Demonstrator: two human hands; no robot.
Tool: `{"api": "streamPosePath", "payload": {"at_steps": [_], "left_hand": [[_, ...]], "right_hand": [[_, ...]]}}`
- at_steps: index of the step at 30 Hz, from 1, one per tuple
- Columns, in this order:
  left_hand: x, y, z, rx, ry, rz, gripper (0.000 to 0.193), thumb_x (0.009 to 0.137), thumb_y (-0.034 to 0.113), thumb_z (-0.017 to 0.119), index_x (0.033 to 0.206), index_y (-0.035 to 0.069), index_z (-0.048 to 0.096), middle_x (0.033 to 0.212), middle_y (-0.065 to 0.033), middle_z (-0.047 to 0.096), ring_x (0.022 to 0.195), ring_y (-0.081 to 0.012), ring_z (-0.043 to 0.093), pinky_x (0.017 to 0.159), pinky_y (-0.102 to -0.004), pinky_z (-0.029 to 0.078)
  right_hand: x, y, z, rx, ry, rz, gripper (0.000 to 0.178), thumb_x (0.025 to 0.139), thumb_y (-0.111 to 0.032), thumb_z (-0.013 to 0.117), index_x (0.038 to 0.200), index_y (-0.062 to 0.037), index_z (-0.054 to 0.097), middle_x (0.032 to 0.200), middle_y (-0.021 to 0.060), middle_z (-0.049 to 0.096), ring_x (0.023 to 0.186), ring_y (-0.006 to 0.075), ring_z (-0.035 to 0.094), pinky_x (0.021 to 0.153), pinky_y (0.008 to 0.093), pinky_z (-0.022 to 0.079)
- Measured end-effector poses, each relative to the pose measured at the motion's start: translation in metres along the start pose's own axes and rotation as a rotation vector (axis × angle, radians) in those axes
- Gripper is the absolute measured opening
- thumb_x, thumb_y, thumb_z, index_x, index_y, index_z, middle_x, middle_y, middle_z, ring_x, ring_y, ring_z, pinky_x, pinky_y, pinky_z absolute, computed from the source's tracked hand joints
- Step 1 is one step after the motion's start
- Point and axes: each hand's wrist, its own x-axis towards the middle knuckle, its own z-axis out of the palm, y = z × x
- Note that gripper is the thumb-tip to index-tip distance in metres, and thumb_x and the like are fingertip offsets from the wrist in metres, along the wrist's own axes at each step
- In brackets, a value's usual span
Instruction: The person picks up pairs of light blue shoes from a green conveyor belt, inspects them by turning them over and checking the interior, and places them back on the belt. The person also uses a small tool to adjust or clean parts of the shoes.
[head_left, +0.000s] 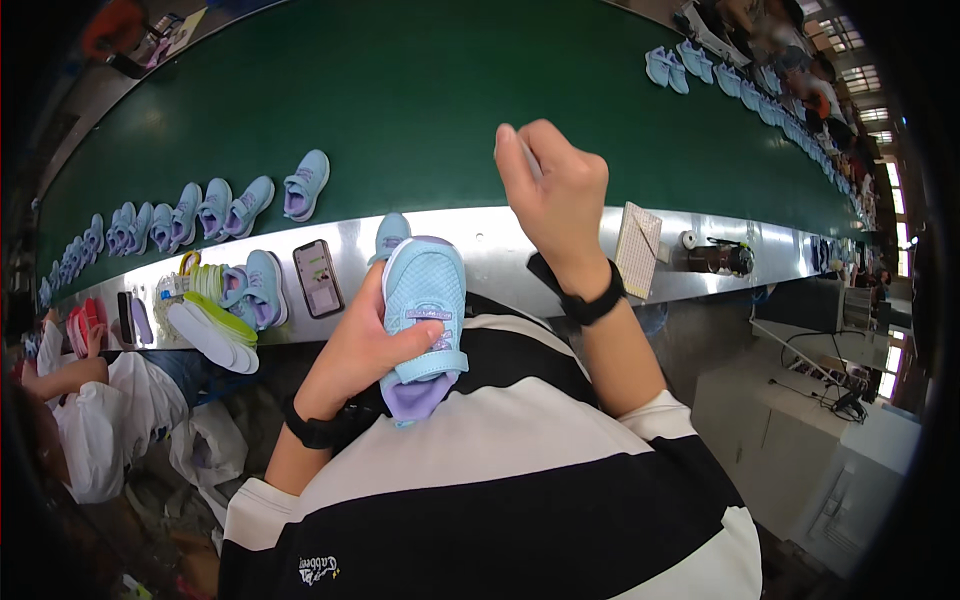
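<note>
Your left hand (352, 348) grips a light-blue strapped sneaker (426, 278); your right hand (555, 190) curls, raised near the green worktop (430, 100), contents unclear.

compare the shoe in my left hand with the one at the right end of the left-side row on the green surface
The held shoe is gripped in the left hand; the row shoe rests on the green surface. The held shoe's toe points almost straight away from you, while the row shoe's angles to the right. The held shoe appears larger in the picture than the row shoe. Both are light blue with lilac lining.
</note>
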Motion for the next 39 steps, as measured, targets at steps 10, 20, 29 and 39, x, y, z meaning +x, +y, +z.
{"api": "streamPosePath", "payload": {"at_steps": [10,20,29,39], "left_hand": [[-0.006,0.011,0.006,-0.012,0.079,-0.020,0.063,0.080,0.016,0.072,0.131,0.000,0.038,0.111,-0.0075,0.054,0.100,-0.0125,0.055,0.086,-0.0294,0.047],[0.000,0.024,0.007,0.023,-0.013,-0.056,0.059,0.080,0.012,0.072,0.128,-0.001,0.039,0.110,-0.0067,0.055,0.100,-0.0116,0.054,0.086,-0.0285,0.047],[0.009,0.009,0.007,0.031,-0.074,-0.032,0.068,0.083,0.014,0.067,0.138,0.001,0.029,0.116,-0.0166,0.058,0.103,-0.0220,0.060,0.088,-0.0352,0.050],[0.032,0.022,0.014,-0.106,0.084,-0.146,0.057,0.089,0.018,0.060,0.137,0.002,0.033,0.110,-0.0123,0.059,0.096,-0.0173,0.061,0.082,-0.0297,0.051]], "right_hand": [[-0.048,-0.034,-0.006,0.258,-0.310,-0.177,0.024,0.077,-0.005,0.069,0.060,-0.0031,0.054,0.047,0.0088,0.049,0.039,0.0199,0.049,0.039,0.0301,0.035],[-0.029,-0.038,-0.002,0.305,-0.081,-0.358,0.030,0.073,-0.003,0.073,0.056,-0.0061,0.048,0.044,0.0050,0.039,0.036,0.0210,0.041,0.038,0.0315,0.032],[-0.015,0.069,0.034,0.322,0.034,0.183,0.028,0.096,-0.029,0.054,0.084,-0.0038,0.054,0.060,0.0147,0.055,0.052,0.0314,0.056,0.047,0.0373,0.042],[-0.201,0.328,0.027,-0.503,-0.529,0.585,0.034,0.082,-0.035,0.064,0.090,-0.0023,0.063,0.101,0.0174,0.061,0.094,0.0381,0.057,0.078,0.0474,0.047]]}}
